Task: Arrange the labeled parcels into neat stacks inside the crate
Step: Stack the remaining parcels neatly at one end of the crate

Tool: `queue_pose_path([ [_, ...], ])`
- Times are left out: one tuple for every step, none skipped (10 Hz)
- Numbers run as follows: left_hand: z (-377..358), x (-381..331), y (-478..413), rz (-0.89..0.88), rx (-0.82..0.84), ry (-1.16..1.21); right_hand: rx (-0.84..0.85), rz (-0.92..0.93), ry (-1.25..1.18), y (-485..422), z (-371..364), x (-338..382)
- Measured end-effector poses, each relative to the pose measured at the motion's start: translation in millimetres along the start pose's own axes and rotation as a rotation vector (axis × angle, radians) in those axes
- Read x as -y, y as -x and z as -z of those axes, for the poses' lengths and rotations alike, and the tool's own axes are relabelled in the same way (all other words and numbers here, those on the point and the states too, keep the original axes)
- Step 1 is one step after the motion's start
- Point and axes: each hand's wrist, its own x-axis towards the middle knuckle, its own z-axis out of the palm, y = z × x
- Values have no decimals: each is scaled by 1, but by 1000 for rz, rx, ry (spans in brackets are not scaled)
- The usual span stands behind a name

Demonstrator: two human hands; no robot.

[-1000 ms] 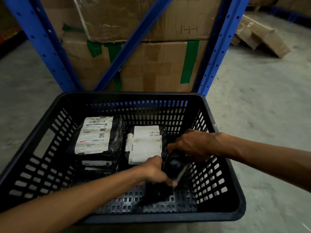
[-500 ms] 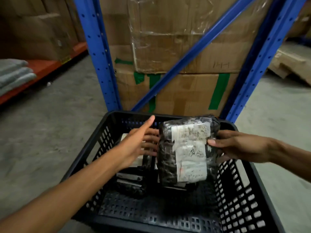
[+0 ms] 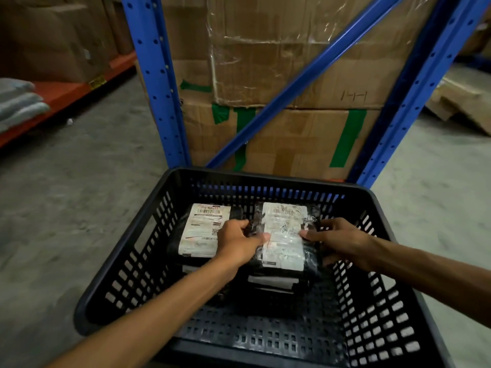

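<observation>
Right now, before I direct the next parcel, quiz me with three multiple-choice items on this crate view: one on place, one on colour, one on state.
1. Where do the parcel stacks sit in the crate?
A. far half
B. near half
C. outside it

2. What colour are the rack uprights?
A. red
B. blue
C. grey

3. What are both hands doing?
A. hanging free
B. gripping the crate rim
C. holding the top right parcel

Answers: 1 A, the near floor is bare; 2 B, the posts are blue; 3 C, left hand and right hand clasp its two sides.
</observation>
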Motion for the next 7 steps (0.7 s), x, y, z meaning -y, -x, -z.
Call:
queue_pose_path([
  [1,-12,-16,-96,-39,-278,-65,-43,4,-17,-12,7],
  [-3,-16,-19,-190,-8,-619,-54,-126,196,-30,-27,1],
  [-10,-14,-17,-265,-2,-802,-40,-164,215,-37,-28,-6],
  [-5,-17,-15,-271,118,-814,-14,-179,209,-32,-20,-3],
  [5,-25,-5,-259,257,-783,-123,-80,324,-16,-6,17],
  [39,-40,12,-420,330,-857,-280,285,296,19,32,68],
  [35,-47,45,-506,478,-901,-377,818,279,93,80,134],
])
